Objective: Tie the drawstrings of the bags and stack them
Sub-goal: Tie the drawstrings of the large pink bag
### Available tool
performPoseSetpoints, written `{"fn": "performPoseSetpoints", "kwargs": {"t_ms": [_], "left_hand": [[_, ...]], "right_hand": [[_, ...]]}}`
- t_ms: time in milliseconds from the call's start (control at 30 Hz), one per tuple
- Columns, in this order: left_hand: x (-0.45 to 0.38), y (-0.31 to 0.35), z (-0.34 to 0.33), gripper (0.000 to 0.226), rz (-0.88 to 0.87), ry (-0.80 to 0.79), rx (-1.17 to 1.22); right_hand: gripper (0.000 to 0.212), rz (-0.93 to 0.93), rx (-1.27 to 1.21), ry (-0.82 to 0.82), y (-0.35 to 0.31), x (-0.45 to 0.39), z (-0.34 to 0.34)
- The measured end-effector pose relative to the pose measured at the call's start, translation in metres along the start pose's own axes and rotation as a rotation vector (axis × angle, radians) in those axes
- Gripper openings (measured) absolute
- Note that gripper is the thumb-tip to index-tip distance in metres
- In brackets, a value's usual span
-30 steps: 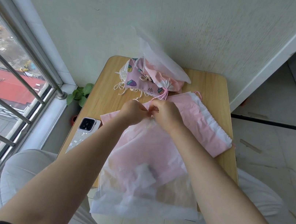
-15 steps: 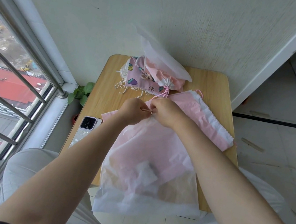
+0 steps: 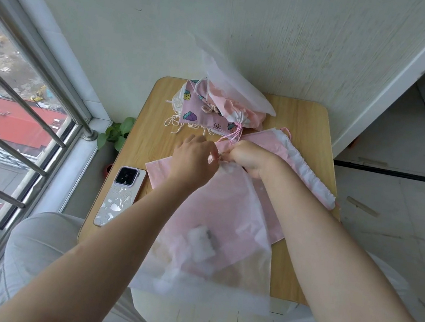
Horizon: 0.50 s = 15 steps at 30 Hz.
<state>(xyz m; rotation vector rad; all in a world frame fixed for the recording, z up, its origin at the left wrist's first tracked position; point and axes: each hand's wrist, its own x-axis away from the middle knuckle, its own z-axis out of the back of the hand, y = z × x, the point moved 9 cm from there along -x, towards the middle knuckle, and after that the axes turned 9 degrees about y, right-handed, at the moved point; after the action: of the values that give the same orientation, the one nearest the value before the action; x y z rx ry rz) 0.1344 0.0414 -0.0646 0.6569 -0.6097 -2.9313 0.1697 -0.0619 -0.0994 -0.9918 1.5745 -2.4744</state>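
A person's left hand [image 3: 193, 155] and right hand [image 3: 248, 156] are meeting at the gathered mouth of a see-through bag [image 3: 219, 233], each grip pinching the pink drawstring [image 3: 219, 156] there. The bag is lying at the worktop's [image 3: 307, 125] six o'clock edge, over a flat pink bag [image 3: 268, 147]. Tied bags [image 3: 213, 108] are sitting heaped at twelve o'clock, a phone [image 3: 120, 196] lying at eight o'clock.

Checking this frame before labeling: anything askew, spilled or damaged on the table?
Nothing damaged or spilled. The sheer bag being tied overhangs the near edge of the table, and the phone lies close to the left edge. Both hands, left and right, pinch its neck.
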Motion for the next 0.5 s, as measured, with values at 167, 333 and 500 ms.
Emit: {"fn": "performPoseSetpoints", "kwargs": {"t_ms": [167,333,500], "left_hand": [[0.002,-0.011,-0.015,0.021,0.196,-0.122,0.142],[-0.005,-0.019,-0.025,0.02,0.302,-0.219,0.234],[0.001,-0.023,-0.035,0.021,0.537,-0.391,0.436]], "right_hand": [[0.022,0.002,0.023,0.022,-0.003,0.004,0.001],[0.019,0.032,0.106,0.1,0.003,0.001,0.012],[0.021,0.038,0.168,0.135,0.009,-0.005,0.013]]}}
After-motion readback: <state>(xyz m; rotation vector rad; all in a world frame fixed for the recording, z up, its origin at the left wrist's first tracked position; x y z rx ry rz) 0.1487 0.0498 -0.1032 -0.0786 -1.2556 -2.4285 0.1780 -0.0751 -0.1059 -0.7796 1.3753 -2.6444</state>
